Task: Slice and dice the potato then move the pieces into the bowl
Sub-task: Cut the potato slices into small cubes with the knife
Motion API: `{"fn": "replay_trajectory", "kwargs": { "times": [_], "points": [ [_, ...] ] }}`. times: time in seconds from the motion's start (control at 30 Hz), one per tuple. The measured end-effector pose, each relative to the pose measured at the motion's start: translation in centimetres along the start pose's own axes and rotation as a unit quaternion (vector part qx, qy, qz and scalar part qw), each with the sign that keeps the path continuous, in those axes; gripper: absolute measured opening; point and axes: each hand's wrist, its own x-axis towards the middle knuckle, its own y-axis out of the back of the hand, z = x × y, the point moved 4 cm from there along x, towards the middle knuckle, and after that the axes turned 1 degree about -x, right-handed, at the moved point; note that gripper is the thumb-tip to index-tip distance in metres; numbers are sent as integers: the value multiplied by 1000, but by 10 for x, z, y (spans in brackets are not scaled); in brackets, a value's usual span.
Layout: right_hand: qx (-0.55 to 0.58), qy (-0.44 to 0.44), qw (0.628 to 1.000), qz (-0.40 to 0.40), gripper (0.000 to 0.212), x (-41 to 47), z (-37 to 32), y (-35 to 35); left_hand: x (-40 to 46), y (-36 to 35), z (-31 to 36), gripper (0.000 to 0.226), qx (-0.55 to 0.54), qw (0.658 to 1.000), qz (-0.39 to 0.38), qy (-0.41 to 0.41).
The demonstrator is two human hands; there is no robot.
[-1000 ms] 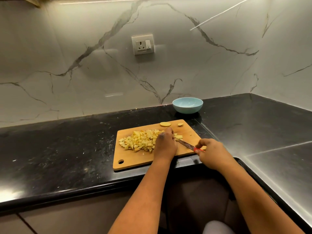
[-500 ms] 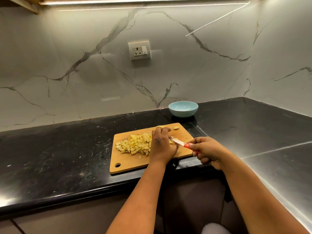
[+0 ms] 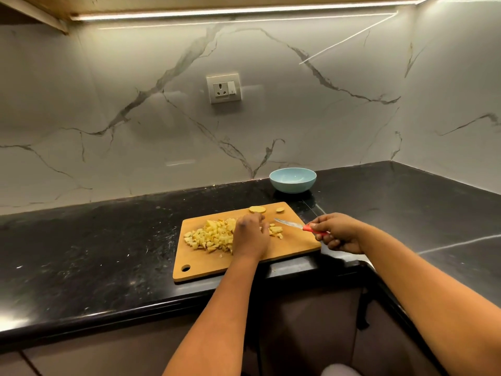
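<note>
— Left hand (image 3: pixel 250 236)?
— Resting on the pile of pale yellow diced potato pieces (image 3: pixel 210 236), fingers bent, grip unclear.
— Right hand (image 3: pixel 339 233)?
— Gripping a red-handled steel knife (image 3: pixel 299 226) above the wooden cutting board (image 3: pixel 295 244).
— Round light blue bowl (image 3: pixel 292 180)?
— Behind, on the black stone desk (image 3: pixel 108 240).

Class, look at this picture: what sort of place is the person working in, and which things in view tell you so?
Most likely a home kitchen. A black stone countertop meets a marble-look backsplash with a wall socket, and diced potato lies on a wooden cutting board.
</note>
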Motion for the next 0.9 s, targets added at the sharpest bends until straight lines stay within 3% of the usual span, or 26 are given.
{"fn": "replay_trajectory", "kwargs": {
  "times": [0.13, 0.23, 0.47, 0.7, 0.9],
  "points": [
    [100, 7, 995, -5, 23, 14, 15, 5, 3, -14, 21, 45, 100, 974, -178, -101],
    [152, 29, 988, 8, 21, 19, 13, 5, 7, -30, 29, 42, 131, 953, -242, -126],
    [153, 68, 985, 39, 20, 25, 13, -5, 18, -23, 15, 21, 181, 960, -173, -121],
    [65, 129, 986, 87, 17, 29, 6, -15, 25, 4, 1, 24, 204, 974, -68, -75],
    [64, 184, 973, 124, 19, 37, 3, -19, 40, 10, 4, 28, 202, 977, -62, -33]
  ]
}}
